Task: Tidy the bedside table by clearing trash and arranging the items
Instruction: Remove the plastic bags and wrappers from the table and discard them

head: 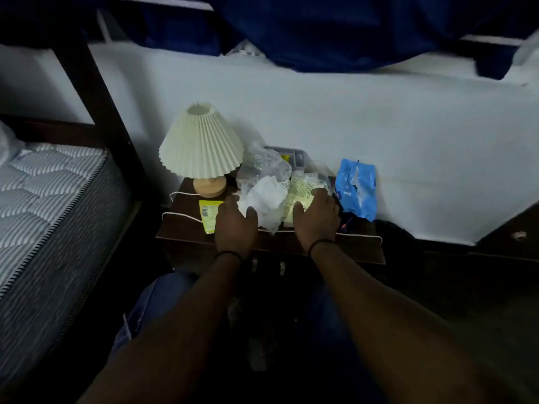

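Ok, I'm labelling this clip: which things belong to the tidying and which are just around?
Job: bedside table; lamp; crumpled white paper; clear plastic wrap; yellow packet; pale wrapper; blue bag; left hand; right hand.
Around: mattress; blue curtain; wall.

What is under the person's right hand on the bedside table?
The right hand rests on a pale yellow printed packet, beside crumpled white paper. Its fingers cover the packet's near part, so what lies beneath there cannot be seen.
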Demonstrator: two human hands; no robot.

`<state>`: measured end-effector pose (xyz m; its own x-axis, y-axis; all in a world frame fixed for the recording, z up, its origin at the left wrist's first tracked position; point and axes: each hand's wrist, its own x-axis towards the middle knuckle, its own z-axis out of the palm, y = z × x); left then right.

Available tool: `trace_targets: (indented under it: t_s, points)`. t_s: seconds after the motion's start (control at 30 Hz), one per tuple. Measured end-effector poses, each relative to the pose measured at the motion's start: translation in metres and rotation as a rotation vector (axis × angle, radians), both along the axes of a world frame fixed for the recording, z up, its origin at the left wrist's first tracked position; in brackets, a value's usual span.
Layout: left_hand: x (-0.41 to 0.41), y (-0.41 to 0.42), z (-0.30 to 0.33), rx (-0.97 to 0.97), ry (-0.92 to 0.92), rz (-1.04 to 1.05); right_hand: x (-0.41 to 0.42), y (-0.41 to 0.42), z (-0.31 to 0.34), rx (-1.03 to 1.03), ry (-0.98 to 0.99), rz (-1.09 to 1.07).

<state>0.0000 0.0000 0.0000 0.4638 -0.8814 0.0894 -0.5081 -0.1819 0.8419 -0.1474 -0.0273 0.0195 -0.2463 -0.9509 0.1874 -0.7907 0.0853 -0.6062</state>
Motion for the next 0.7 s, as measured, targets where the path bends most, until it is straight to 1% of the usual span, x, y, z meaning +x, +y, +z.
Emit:
trace_targets:
  t_s: [0.13,0.2,0.27,0.33,0.4,0.57,0.7]
  points:
    - [0.005,-0.014,-0.028,-0.029,0.102,0.049,0.016,-0.023,-0.029,0.016,-0.319,-0.028]
    - [0.006,-0.026,-0.034,-0.061,0.135,0.062,0.025,-0.031,-0.044,-0.003,-0.419,-0.058]
    - [0.006,-0.041,-0.035,-0.113,0.128,0.040,0.031,-0.043,-0.059,-0.029,-0.492,-0.092]
    - [0.008,-0.052,-0.038,-0.140,0.124,0.021,0.036,-0.053,-0.072,-0.024,-0.517,-0.116]
    - [0.011,-0.061,-0.044,-0.138,0.147,0.045,0.041,-0.065,-0.079,0.009,-0.489,-0.130]
    - [0.018,-0.074,-0.057,-0.122,0.214,0.097,0.042,-0.086,-0.080,0.048,-0.459,-0.110]
    - [0.022,-0.078,-0.060,-0.094,0.305,0.135,0.040,-0.086,-0.077,0.018,-0.598,-0.100]
